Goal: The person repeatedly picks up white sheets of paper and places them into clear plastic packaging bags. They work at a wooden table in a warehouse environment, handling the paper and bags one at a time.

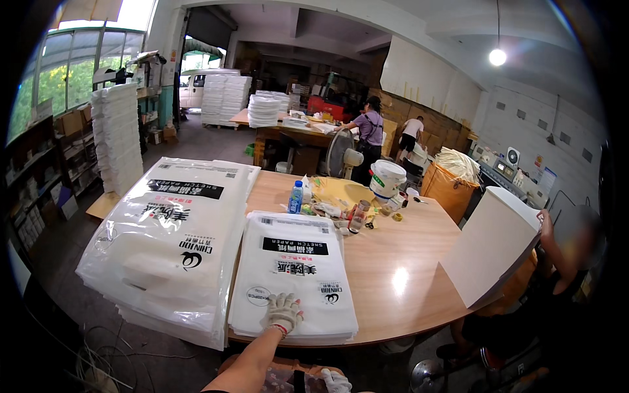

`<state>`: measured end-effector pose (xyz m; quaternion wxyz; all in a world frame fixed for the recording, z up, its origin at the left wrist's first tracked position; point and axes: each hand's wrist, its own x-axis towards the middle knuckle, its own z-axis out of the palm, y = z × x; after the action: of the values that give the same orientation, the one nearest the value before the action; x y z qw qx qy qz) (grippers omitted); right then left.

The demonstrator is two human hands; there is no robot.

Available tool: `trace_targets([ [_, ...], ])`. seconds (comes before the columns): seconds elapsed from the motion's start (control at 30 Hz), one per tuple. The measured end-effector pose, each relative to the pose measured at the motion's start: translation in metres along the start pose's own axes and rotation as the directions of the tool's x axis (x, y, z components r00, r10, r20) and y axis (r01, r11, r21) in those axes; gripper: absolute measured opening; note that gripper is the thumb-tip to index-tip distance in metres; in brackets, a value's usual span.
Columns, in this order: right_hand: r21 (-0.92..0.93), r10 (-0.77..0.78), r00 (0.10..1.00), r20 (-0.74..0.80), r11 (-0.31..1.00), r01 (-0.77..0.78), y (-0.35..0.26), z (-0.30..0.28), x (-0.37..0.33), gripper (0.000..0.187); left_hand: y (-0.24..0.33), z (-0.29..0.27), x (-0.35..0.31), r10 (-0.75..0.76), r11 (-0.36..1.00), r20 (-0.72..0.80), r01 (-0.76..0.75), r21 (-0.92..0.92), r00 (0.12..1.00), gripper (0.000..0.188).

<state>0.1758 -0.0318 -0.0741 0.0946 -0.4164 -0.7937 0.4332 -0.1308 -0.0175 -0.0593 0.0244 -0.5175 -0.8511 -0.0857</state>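
Observation:
My left hand [283, 313], in a pale work glove with bare fingertips, lies flat on the near edge of a stack of printed white plastic packs [295, 288]. Its fingers are spread, with nothing held. To the left lies a taller, larger stack of glossy plastic packs [157, 255], slightly overhanging the near table edge. At the lower edge, close to my body, my right hand [335, 381] shows only in part, also gloved. Its fingers are too cut off to read. A blue-labelled bottle [295, 198] stands beyond the smaller stack.
Across the wooden table [400, 255] are a white bucket [387, 179], a glass jar [358, 216], tape rolls and rags. At right a person holds up large white sheets [491, 242]. A fan [341, 154] and two other people are behind; tall white stacks [116, 137] stand left.

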Motion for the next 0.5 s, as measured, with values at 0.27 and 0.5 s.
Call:
trace_targets([
  [0.27,-0.031,-0.101,0.994,-0.034,0.994,0.1,-0.007,-0.005,-0.005,0.04,0.002,0.0,0.001,-0.006,1.0,-0.018,0.006,0.013,1.0,0.054],
  [0.5,-0.083,-0.169,0.986,-0.005,0.982,0.168,-0.007,-0.01,-0.005,0.038,0.002,0.0,0.002,0.0,0.999,-0.023,0.001,0.047,1.0,0.053],
])
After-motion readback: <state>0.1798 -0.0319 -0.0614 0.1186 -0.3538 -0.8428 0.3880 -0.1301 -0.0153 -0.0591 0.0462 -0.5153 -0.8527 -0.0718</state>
